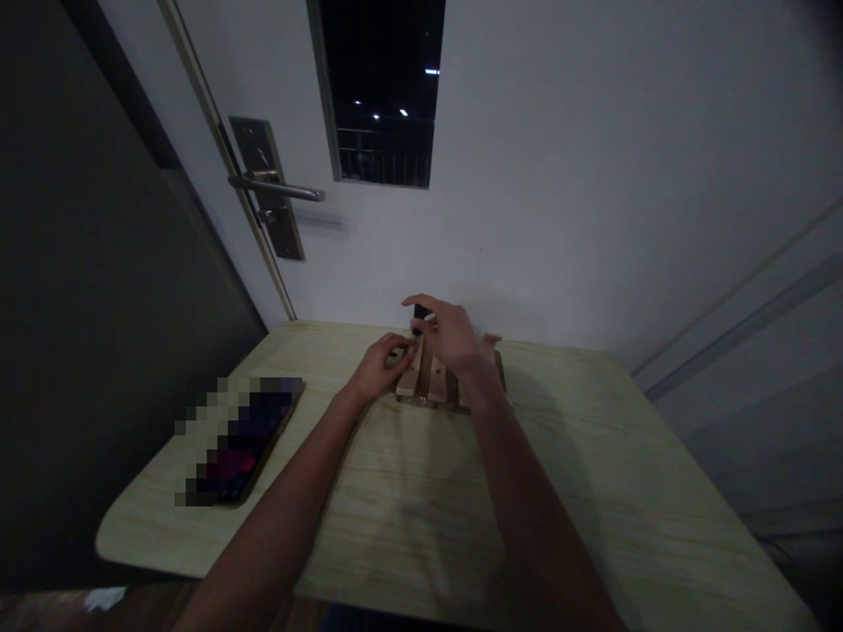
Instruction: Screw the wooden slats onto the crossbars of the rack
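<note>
A small wooden assembly [440,384] with parallel slats and small dark holes lies near the back edge of the table. My left hand [378,364] is at its left side, thumb and fingers closed on the end of the left slat. Above that slat, my right hand [451,332] grips an upright tool with a black handle, which looks like a screwdriver [419,318]. Its tip is too small to make out between my fingers. The right hand and wrist hide part of the assembly. A small wooden piece [491,340] sticks up at the assembly's back right.
A phone [263,439], partly pixelated, lies on the left of the light wood-grain table [395,509]. Right behind the table stands a white door [559,175] with a metal handle [280,188] and a dark window [385,88]. A dark panel [98,290] rises at the left.
</note>
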Demonstrator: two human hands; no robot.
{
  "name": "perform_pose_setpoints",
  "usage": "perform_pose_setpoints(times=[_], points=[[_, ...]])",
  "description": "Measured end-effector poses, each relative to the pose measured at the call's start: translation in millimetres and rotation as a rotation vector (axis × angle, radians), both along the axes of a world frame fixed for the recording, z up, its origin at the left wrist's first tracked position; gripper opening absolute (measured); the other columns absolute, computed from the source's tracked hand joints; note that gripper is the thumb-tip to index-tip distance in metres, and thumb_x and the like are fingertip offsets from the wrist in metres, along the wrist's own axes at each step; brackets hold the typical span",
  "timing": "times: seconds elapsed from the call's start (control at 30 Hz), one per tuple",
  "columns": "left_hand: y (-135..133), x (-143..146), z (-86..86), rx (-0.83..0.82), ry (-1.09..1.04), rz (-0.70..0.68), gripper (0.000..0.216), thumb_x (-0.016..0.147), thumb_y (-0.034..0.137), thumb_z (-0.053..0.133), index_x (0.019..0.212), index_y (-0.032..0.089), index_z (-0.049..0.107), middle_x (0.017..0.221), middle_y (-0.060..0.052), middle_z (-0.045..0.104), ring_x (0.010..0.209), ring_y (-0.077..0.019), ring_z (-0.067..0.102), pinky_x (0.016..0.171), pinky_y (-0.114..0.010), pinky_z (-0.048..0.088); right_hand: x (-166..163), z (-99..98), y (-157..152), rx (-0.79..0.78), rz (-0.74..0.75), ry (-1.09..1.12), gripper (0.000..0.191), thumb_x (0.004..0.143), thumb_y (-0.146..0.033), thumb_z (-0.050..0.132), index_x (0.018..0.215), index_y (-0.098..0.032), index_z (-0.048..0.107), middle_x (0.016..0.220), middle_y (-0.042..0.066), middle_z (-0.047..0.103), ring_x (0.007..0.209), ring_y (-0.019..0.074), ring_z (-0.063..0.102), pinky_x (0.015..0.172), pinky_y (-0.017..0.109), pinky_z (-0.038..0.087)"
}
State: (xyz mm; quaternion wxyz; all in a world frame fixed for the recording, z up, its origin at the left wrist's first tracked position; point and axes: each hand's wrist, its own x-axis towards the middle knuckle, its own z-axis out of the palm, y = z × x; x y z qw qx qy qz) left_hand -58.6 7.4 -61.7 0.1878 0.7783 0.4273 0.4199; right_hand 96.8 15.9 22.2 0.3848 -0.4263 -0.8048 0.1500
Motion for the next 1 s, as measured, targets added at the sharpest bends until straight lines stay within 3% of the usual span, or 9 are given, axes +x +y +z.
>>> perform_pose_setpoints(times=[0.17, 0.37, 0.7, 0.9, 1.0], points=[[-0.6, 0.8, 1.2, -0.008, 0.006, -0.001, 0.024, 0.086, 0.032, 0.050, 0.100, 0.016, 0.061, 0.100, -0.008, 0.061, 0.093, -0.0197, 0.058, 0.085, -0.035, 0.047, 0.5, -2.5, -0.1, 0.007, -0.020, -0.008, 0.031, 0.081, -0.014, 0.049, 0.108, -0.023, 0.062, 0.093, 0.005, 0.069, 0.077, 0.0169, 0.063, 0.074, 0.031, 0.049], [0.2, 0.2, 0.4, -0.008, 0.012, 0.000, 0.023, 0.085, 0.031, 0.051, 0.099, 0.017, 0.062, 0.100, -0.008, 0.062, 0.094, -0.0199, 0.059, 0.083, -0.033, 0.048, 0.3, -3.5, -2.0, 0.019, 0.040, 0.000, 0.046, 0.079, -0.008, 0.044, 0.122, -0.019, 0.053, 0.106, 0.008, 0.066, 0.087, 0.0165, 0.062, 0.080, 0.032, 0.049], [-1.0, 1.4, 1.7, 0.010, 0.028, 0.006, 0.024, 0.087, 0.031, 0.049, 0.100, 0.016, 0.061, 0.100, -0.008, 0.060, 0.094, -0.0195, 0.058, 0.084, -0.033, 0.048, 3.1, 0.4, -3.3, 0.005, 0.006, -0.048, 0.043, 0.083, -0.009, 0.042, 0.121, -0.022, 0.055, 0.095, 0.006, 0.068, 0.081, 0.0171, 0.062, 0.079, 0.033, 0.048], [-0.4, 0.5, 0.1, 0.016, 0.016, 0.004, 0.023, 0.087, 0.032, 0.048, 0.100, 0.017, 0.060, 0.102, -0.008, 0.059, 0.097, -0.0197, 0.057, 0.088, -0.034, 0.047, 4.7, 3.7, -5.1, -0.076, 0.025, 0.024, 0.042, 0.081, -0.011, 0.046, 0.120, -0.022, 0.058, 0.109, 0.006, 0.067, 0.085, 0.0165, 0.064, 0.082, 0.033, 0.050], [0.2, 0.1, -1.1, 0.014, 0.007, -0.008, 0.024, 0.087, 0.031, 0.048, 0.102, 0.017, 0.060, 0.104, -0.008, 0.060, 0.097, -0.0197, 0.058, 0.088, -0.034, 0.047, 4.3, 5.0, -5.6, -0.070, 0.039, 0.058, 0.042, 0.083, -0.012, 0.044, 0.122, -0.021, 0.057, 0.121, 0.008, 0.062, 0.101, 0.0178, 0.062, 0.091, 0.035, 0.048]])
